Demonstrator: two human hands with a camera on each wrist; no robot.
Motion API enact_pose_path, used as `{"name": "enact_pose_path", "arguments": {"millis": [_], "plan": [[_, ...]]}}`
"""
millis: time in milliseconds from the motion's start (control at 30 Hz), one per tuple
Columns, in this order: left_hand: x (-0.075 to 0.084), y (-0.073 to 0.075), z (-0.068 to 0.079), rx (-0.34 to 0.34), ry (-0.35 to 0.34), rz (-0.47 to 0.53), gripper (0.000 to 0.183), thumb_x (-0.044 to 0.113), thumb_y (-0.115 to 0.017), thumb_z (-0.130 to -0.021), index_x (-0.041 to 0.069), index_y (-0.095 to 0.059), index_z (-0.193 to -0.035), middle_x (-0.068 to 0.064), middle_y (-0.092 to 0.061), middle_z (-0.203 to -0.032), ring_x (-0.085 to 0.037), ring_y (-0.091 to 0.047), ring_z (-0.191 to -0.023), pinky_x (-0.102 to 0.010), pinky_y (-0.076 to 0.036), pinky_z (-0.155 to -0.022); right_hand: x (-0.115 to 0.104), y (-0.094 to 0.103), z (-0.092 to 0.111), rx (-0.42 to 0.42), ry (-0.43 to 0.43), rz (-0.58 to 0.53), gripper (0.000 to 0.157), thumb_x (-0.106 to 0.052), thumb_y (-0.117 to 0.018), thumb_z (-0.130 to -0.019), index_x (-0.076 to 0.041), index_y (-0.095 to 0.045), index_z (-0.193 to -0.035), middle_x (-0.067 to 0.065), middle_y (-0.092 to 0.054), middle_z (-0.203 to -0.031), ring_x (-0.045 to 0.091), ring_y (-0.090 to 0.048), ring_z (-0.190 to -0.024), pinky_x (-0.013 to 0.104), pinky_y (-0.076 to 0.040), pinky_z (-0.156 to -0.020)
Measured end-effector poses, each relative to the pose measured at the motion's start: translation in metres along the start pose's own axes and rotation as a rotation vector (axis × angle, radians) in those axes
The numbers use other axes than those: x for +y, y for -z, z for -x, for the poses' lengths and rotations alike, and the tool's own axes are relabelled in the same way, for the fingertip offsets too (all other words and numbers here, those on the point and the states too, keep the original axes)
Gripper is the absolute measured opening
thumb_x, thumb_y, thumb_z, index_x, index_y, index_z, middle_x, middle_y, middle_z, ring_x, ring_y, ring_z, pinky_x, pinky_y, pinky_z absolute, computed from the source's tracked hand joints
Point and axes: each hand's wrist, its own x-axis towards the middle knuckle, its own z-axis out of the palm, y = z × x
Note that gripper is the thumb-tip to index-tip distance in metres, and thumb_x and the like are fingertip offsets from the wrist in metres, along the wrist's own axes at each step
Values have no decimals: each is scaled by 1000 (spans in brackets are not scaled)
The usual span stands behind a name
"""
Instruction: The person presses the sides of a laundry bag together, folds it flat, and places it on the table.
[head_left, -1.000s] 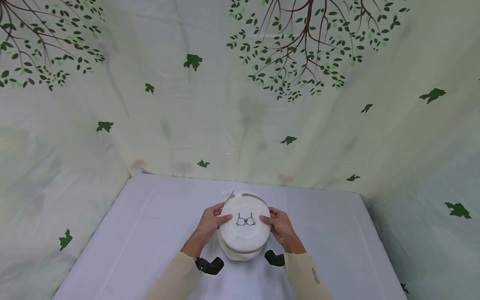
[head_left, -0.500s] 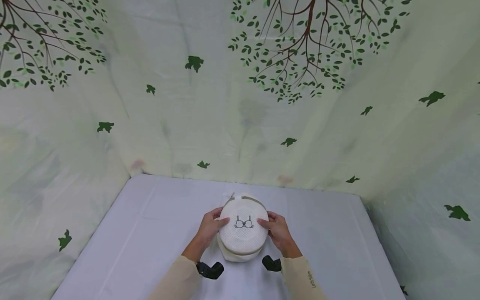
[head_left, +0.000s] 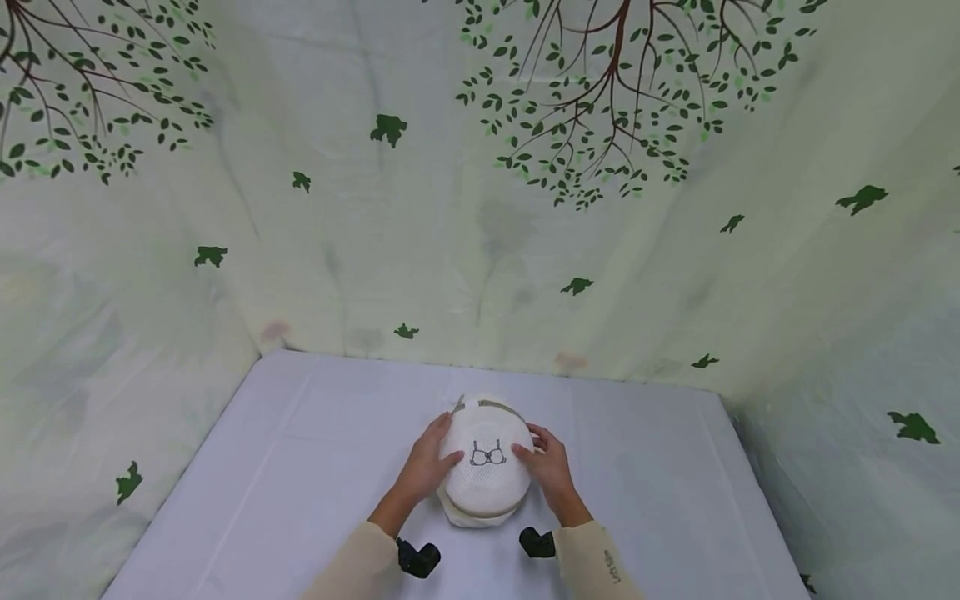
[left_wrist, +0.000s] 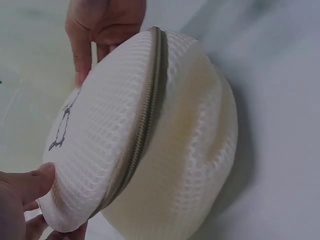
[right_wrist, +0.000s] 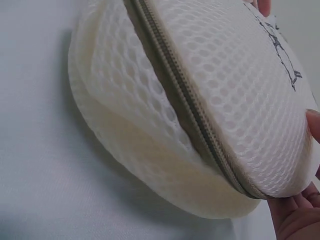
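Note:
A round white mesh laundry bag (head_left: 487,487) with a black bra print on its lid is on the table between the two hands. My left hand (head_left: 424,468) holds its left edge, thumb on the lid and fingers along the side. On the opposite edge my right hand (head_left: 551,468) grips it, thumb also on top and fingers behind. A beige zipper (left_wrist: 145,120) runs round the seam, closed where the left wrist view shows it. Below the seam the soft lower half (right_wrist: 150,145) sags in folds. The zipper's pull end (head_left: 459,404) sticks up at the far left of the lid.
A white cloth-covered table (head_left: 315,450) spreads round the bag. Behind it and at both sides hang pale curtains (head_left: 450,250) printed with branches and green leaves. A black wrist camera (head_left: 418,559) is strapped at each sleeve.
The bag has shifted slightly down and left in the head view. My left hand has shifted its hold, its fingers now reaching farther up the bag's edge. My right hand moves along with the bag.

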Motion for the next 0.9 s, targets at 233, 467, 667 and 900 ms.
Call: {"name": "enact_pose_path", "arguments": {"millis": [233, 467, 667, 900], "plan": [[-12, -6, 4, -22, -213, -251, 52, 15, -55, -89, -5, -38, -134, -17, -22, -148, -35, -34, -128, -45, -31, -102, 8, -4, 3, -22, 94, 86, 54, -19, -68, -81, -11, -47, -130, 12, -53, -114, 17, -58, -83, 31, -49, -70], [-14, -8, 5, -94, -268, -415, 63, 36, -51, -91, -4, -34, -137, -17, -19, -149, -36, -22, -134, -43, -24, -107, 12, -3, 7, -40, 209, 199, 53, -22, -63, -86, -8, -44, -133, 13, -50, -126, 27, -56, -102, 39, -49, -82], [-17, -8, 6, -131, -380, -541, 89, 58, -51, -82, -6, -26, -139, -21, -16, -149, -36, -12, -137, -44, -22, -108, 17, 1, 10, -119, 508, 404, 54, -24, -58, -89, 1, -40, -133, 21, -37, -139, 36, -36, -127, 49, -32, -101], [-16, -8, 6, -182, -405, -623, 89, 61, -49, -82, -2, -25, -141, -18, -17, -149, -35, -11, -137, -44, -22, -108, 18, 4, 11, -277, 659, 668, 66, -37, -54, -89, -1, -33, -139, 13, -20, -150, 32, -13, -137, 49, -22, -106]]}}
